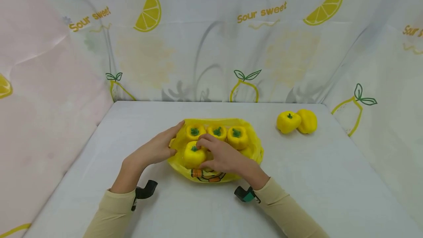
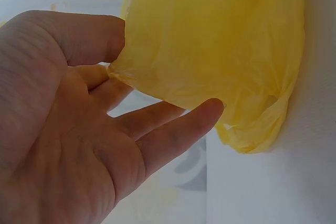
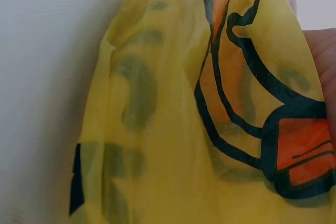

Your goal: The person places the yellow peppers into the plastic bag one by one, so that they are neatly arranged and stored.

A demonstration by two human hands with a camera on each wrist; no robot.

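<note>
A yellow plastic bag with an orange and black print sits open on the white table, several yellow bell peppers inside. My left hand holds the bag's left rim; in the left wrist view, the bag's gathered edge lies between thumb and fingers. My right hand reaches into the bag and grips the front-left bell pepper, its green stem upward, between thumb and fingers. Behind it stand three peppers in a row, including one at the right. In the right wrist view, the bag's printed side hides most of that hand.
Two more yellow bell peppers, a left one and a right one, lie touching at the table's back right. Behind the table hangs a lemon-printed cloth, which also runs along both sides.
</note>
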